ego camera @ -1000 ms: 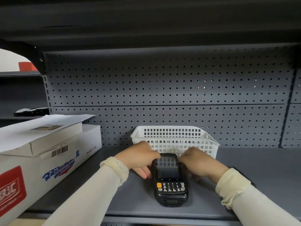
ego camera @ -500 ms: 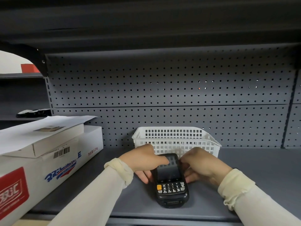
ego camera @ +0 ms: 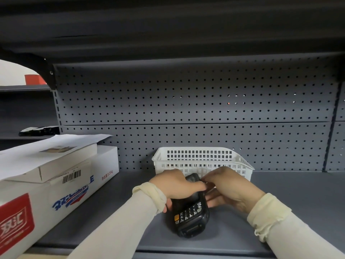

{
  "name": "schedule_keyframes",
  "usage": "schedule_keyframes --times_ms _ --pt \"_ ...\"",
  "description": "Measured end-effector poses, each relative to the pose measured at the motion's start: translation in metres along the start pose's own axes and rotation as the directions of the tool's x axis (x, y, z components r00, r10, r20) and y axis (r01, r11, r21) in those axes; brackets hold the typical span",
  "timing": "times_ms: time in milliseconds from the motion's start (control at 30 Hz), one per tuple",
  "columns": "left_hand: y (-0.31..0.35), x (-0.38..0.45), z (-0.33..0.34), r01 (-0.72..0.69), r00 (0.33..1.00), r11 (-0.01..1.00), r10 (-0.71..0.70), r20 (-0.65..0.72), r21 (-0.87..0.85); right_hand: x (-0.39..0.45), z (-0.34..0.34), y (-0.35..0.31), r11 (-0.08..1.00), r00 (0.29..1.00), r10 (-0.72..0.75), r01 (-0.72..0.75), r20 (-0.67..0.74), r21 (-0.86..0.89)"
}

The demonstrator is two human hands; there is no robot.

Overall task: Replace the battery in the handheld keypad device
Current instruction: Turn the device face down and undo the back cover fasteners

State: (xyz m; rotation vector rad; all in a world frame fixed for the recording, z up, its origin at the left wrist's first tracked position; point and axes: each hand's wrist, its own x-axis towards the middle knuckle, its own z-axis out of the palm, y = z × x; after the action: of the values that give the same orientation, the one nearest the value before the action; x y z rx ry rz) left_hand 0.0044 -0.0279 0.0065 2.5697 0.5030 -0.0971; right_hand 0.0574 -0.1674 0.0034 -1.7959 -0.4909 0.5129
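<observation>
A black handheld keypad device [ego camera: 189, 215] with white keys and one orange key is on the grey shelf [ego camera: 289, 208], its keypad end toward me and its body tilted to one side. My left hand [ego camera: 177, 186] grips its upper left side, fingers wrapped over the screen. My right hand [ego camera: 231, 187] holds the upper right side, with the fingertips pinching at the top edge. Most of the screen is hidden by my hands. No battery is visible.
A white slotted plastic basket [ego camera: 199, 156] stands just behind the device against the perforated back panel [ego camera: 186, 101]. A large white carton [ego camera: 56, 193] with red and blue print and papers on top fills the left. An upper shelf hangs overhead.
The device has been lifted at its top end and rolled sideways. Both hands have closed further over its upper part.
</observation>
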Motion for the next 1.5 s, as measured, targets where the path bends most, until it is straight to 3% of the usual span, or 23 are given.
schedule_keyframes --times_ms 333,600,933,1133,1500 --pt "0.005 0.001 -0.004 0.001 1.0 1.0 -0.001 0.008 0.03 -0.002 0.001 -0.006 0.999 1.0 -0.01 0.009 0.022 0.042" --pt "-0.005 0.0 -0.013 0.056 0.994 0.967 -0.031 0.103 -0.247 0.003 0.005 -0.005 0.988 0.999 0.025 -0.028 0.021 0.152" --pt "-0.021 -0.008 -0.017 0.012 0.992 0.88 0.049 0.116 -0.475 0.003 0.025 0.005 0.989 0.995 0.083 -0.09 0.06 0.119" --pt "-0.026 -0.012 -0.011 -0.059 0.976 0.785 0.174 0.129 -0.617 0.001 0.03 0.006 0.986 0.994 0.037 -0.053 0.103 0.16" --pt "-0.022 -0.022 -0.001 -0.02 0.933 0.523 0.316 0.172 -0.852 0.0 0.018 0.008 0.99 0.994 0.038 -0.05 0.1 0.129"
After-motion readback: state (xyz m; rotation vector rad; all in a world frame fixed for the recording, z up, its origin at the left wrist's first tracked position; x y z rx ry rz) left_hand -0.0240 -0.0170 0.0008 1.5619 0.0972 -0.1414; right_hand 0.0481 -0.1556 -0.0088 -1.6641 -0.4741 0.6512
